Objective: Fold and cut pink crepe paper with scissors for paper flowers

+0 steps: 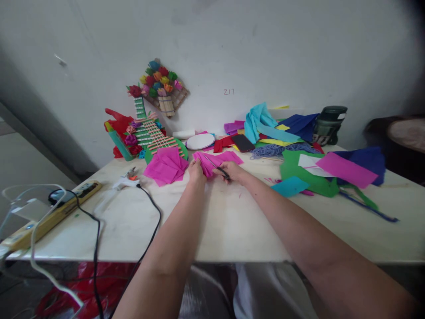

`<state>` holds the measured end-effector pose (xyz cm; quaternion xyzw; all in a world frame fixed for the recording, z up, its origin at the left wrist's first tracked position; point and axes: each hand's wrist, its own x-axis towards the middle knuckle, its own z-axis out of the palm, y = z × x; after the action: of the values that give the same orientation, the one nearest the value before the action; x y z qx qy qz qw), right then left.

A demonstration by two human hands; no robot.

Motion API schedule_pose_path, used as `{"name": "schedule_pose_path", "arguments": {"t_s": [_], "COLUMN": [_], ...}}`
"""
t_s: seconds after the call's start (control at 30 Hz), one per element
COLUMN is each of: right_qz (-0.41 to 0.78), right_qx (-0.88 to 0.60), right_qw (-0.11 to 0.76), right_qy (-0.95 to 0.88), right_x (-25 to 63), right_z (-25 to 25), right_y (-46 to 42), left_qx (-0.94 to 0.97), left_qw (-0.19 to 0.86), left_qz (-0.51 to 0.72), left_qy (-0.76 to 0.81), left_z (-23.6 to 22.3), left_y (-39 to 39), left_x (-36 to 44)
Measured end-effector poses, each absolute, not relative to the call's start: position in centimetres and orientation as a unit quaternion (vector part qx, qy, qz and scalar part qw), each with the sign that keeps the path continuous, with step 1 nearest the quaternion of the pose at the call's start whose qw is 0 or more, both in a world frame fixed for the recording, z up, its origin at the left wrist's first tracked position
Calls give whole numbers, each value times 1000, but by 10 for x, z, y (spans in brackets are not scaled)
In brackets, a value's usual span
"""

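My left hand (195, 169) is closed on the left end of a folded pink crepe paper strip (229, 157) at the middle of the table. In my right hand (231, 171) is a pair of scissors (223, 173) with dark handles, fingers wrapped round them. The thin blades point up and left across the pink paper, between my two hands. Just left of my left hand lies a stack of cut pink paper pieces (168, 166). Parts of the paper under my fingers are hidden.
A glue gun (128, 180) with a black cord and a yellow power strip (53, 217) lie at left. Behind stand a flower-decorated craft guitar (149, 133) and a white oval disc (200, 141). A phone (243, 143), green paper (299, 168) and a dark jar (328, 125) are at right.
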<state>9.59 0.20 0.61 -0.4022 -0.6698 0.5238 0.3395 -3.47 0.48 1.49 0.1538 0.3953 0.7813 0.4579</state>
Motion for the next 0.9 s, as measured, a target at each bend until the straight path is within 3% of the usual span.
{"name": "schedule_pose_path", "arguments": {"t_s": [0.9], "right_qz": [511], "right_qx": [-357], "right_qw": [278], "right_qy": [-731], "right_x": [116], "right_z": [32], "right_y": [-9], "left_qx": [202], "left_qw": [478], "left_qz": [773], "left_qy": [366], "left_z": [15], "left_y": [0], "left_x": [-35]}}
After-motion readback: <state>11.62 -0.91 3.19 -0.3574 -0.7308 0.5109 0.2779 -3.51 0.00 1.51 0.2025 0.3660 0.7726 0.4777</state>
